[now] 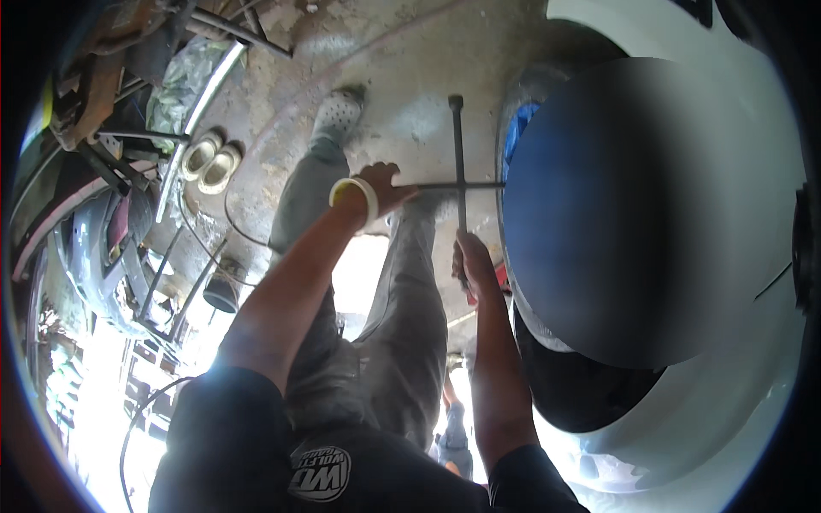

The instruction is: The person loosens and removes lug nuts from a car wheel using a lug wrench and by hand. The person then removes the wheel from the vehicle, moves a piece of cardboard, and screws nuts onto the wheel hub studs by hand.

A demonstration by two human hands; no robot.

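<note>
You work a cross wrench (459, 145) at 1 o'clock, likely heavy, rigid metal best held near its ends, your right hand's (475, 263) fingers clamped around its 6 o'clock arm, your left hand's (382, 190) closure at 9 o'clock unclear.

Right of your right hand (475, 263), round blur (599, 214) swallows one four-way lug wrench (460, 154) tip; what's underneath, can't tell. Your left hand (382, 190) hides the opposite tip. White car body (735, 419) beyond: cut off.

Dark, slim-barred cross wrench (461, 185), four arms, one toward the white vehicle (744, 427).
</note>
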